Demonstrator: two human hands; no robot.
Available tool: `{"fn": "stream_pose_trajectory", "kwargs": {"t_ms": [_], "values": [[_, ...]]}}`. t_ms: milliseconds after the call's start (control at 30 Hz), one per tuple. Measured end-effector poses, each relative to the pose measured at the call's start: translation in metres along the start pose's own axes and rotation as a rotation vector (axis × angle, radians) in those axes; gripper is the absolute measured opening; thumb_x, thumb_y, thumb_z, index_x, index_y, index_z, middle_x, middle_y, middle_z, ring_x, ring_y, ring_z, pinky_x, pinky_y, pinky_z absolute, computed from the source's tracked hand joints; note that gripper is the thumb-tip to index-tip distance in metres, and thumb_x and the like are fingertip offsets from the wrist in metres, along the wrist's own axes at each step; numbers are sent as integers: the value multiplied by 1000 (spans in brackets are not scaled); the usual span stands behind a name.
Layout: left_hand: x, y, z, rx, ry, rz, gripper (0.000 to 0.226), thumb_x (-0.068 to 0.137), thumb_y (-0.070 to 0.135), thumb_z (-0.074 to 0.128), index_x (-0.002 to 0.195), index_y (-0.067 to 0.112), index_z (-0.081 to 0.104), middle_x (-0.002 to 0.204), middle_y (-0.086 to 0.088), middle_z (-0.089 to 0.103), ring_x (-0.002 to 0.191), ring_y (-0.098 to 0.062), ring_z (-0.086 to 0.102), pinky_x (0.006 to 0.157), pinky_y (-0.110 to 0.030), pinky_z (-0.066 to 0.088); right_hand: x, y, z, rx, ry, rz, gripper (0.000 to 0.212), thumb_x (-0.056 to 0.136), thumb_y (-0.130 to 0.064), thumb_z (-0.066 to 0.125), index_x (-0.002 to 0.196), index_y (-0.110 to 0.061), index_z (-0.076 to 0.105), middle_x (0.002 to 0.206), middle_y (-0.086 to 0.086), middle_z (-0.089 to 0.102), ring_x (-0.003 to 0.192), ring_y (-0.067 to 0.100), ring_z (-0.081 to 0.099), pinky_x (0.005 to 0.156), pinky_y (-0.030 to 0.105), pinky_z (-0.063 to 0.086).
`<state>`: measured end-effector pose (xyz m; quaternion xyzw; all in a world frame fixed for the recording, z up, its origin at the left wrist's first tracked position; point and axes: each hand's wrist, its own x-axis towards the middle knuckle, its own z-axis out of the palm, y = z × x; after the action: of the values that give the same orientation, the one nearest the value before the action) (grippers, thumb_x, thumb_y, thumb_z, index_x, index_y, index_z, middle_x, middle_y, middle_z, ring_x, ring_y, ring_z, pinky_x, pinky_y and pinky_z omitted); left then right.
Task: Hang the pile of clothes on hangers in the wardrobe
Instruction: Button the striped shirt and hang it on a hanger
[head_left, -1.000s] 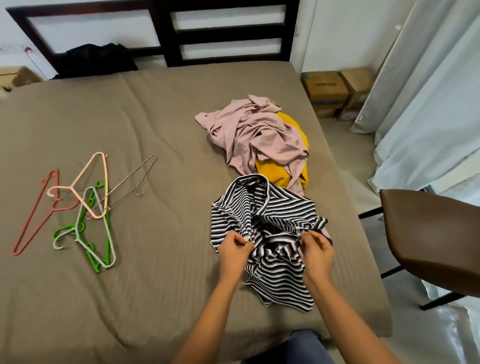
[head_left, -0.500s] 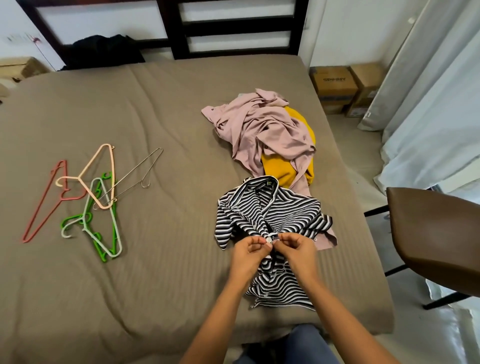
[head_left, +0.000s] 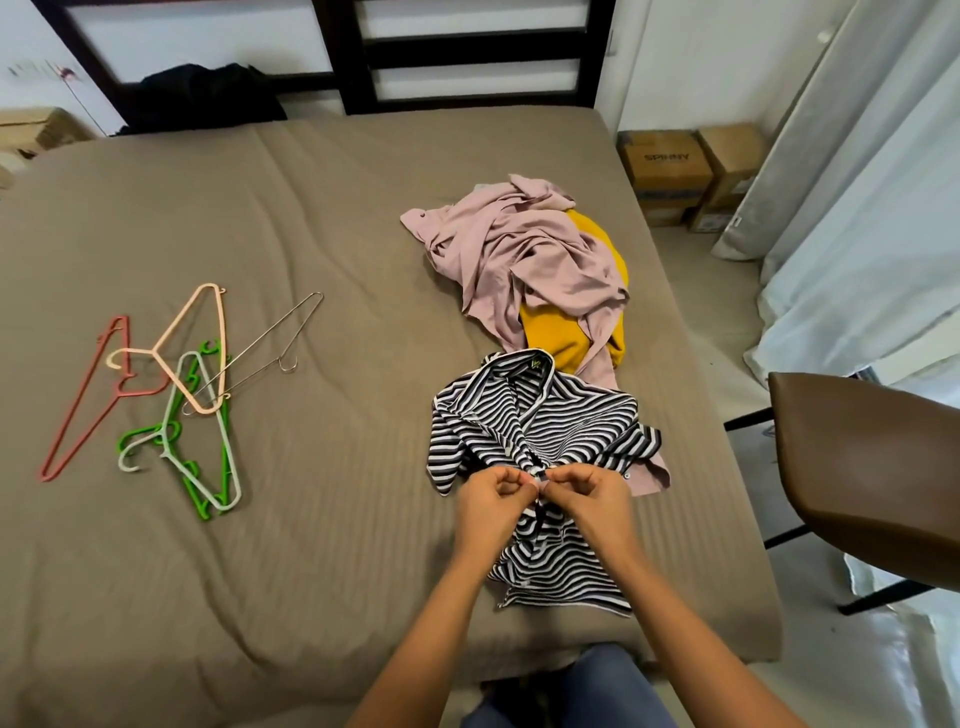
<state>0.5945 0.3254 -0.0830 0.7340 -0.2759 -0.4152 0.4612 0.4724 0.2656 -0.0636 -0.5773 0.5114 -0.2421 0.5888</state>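
Striped shirt lies crumpled on the near right part of the bed, collar pointing away, just in front of the rest of the pile: a pink garment heaped over a yellow one. A second ago the person's hands were spread apart, each gripping one front edge of the shirt; now the left hand and right hand have met at the middle of the shirt front, and the fingers of both are curled tight, pinching the striped fabric at one small spot that looks like a button. Whether it is being fastened or undone I cannot tell. Either way, it seems the shirt is still being prepared and has not yet met a hanger. The plastic hangers and a wire hanger lie untouched in a loose tangle well apart on the left of the bed, and no wardrobe is in sight, so most of the task appears to remain ahead.
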Motion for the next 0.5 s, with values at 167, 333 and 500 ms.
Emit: {"fn": "stream_pose_trajectory", "kwargs": {"t_ms": [167, 333, 500], "values": [[3, 0, -1, 76, 48, -16, 21, 76, 13, 76, 64, 27, 65, 62, 8, 67, 57, 2, 59, 63, -15, 50, 4, 1, -1, -59, -39, 9, 16, 84, -1, 64, 81, -14, 74, 73, 2, 73, 67, 13, 67, 66, 28, 55], [6, -4, 9, 82, 119, -88, 20, 74, 18, 74, 59, 28, 65, 61, 7, 68, 60, -7, 65, 67, -27, 54, 7, 1, 4, -54, 22, 80, 16, 78, 2, 69, 75, -14, 72, 63, -1, 71, 60, 9, 66, 62, 25, 55], [5, -3, 15, -171, 103, -192, 14, 76, 24, 72, 64, 18, 72, 54, 4, 63, 51, -9, 54, 56, -25, 44, 4, -1, 12, -207, 128, -29, 5, 77, -8, 73, 78, -13, 74, 67, -7, 71, 62, 1, 65, 59, 9, 48]]}}
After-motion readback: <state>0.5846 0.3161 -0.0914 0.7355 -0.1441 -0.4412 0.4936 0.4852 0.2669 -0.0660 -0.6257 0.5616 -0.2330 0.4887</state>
